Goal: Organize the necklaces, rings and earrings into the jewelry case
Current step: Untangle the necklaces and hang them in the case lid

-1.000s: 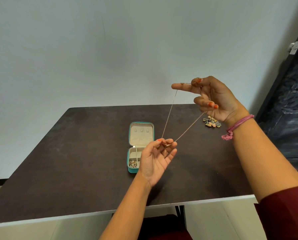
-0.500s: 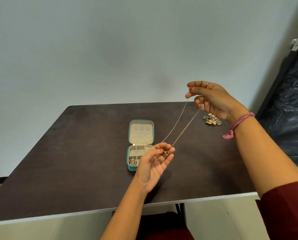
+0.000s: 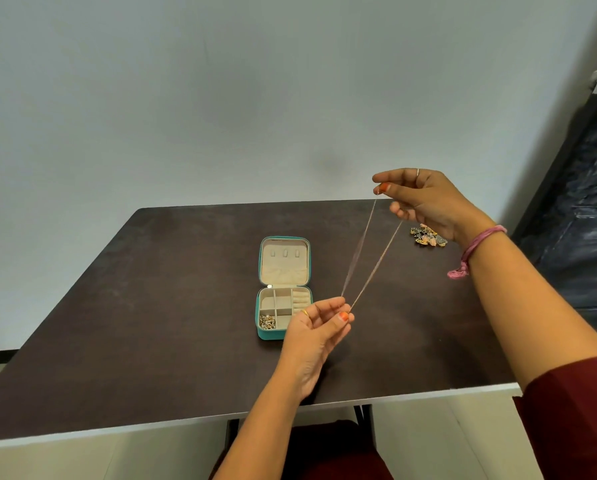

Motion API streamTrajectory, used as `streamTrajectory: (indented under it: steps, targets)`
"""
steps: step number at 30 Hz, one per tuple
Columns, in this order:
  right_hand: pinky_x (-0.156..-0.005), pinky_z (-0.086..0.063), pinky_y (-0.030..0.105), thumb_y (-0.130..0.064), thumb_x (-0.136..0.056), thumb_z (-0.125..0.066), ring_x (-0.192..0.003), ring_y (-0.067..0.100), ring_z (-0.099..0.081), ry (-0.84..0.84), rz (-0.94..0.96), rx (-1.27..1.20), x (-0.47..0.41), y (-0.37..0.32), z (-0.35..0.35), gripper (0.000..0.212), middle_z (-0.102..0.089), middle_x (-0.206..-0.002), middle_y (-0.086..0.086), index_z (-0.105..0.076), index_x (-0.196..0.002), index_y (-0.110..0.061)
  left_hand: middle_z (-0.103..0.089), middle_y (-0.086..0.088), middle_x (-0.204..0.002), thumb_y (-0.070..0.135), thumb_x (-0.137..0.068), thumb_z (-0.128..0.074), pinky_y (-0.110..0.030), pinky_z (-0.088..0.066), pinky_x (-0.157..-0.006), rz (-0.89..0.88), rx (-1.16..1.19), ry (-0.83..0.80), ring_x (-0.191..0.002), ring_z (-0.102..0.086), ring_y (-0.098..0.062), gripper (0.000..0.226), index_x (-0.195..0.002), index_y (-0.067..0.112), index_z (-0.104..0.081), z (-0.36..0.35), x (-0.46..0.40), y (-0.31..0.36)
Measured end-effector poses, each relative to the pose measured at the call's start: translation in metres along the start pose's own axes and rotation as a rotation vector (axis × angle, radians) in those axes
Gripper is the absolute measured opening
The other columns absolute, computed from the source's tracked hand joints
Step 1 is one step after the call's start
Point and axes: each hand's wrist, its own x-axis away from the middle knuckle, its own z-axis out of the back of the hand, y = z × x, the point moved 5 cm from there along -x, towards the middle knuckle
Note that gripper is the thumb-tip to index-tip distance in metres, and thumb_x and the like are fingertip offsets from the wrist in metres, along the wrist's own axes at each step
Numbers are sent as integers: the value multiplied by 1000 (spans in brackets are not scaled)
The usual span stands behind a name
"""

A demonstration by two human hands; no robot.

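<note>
A thin gold necklace chain (image 3: 376, 251) is stretched taut in two strands above the table. My right hand (image 3: 425, 202) pinches its upper end, raised over the table's far right. My left hand (image 3: 316, 327) pinches the lower end between thumb and fingertips, just right of the jewelry case. The teal jewelry case (image 3: 283, 289) lies open on the dark table (image 3: 151, 306), its beige lid tilted back. A small heap of jewelry (image 3: 267, 322) fills its front left compartment; the other compartments look bare.
A pile of colourful earrings and rings (image 3: 427, 235) lies on the table under my right wrist. A pale wall stands behind the table. A dark door or cabinet (image 3: 581, 220) is at the far right. The table's white front edge (image 3: 186, 424) is close to my body.
My right hand has dropped lower and shifted its grip to a pinch on the chain's end. My left hand moved slightly right and down, and the two strands have drawn closer together.
</note>
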Motion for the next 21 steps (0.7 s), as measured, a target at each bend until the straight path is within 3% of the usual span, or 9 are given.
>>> streamTrajectory:
  steps: [7, 10, 21]
  targets:
    - [-62, -56, 18, -9, -91, -61, -65, 4, -65, 24, -18, 61, -12, 22, -2, 19, -69, -95, 3, -67, -109, -11, -71, -13, -100, -5, -78, -71, -24, -57, -74, -41, -152, 108, -89, -69, -17, 30, -105, 4, -66, 6, 13, -11]
    - [-64, -58, 20, -5, -92, -59, -70, 5, -67, 65, -33, 47, -16, 35, -4, 21, -67, -91, 5, -64, -113, -4, -70, -13, -90, -3, -75, -75, -25, -57, -72, -62, -187, 156, -83, -68, -17, 30, -102, 4, -66, 7, 17, -14]
    - [-58, -55, 14, -1, -92, -58, -64, 4, -64, 82, -66, 291, -33, 109, -27, 22, -66, -81, 3, -63, -113, 1, -74, 0, -79, 10, -77, -77, -22, -56, -75, -137, -622, 263, -74, -70, -11, 12, -85, 18, -73, 18, 27, -21]
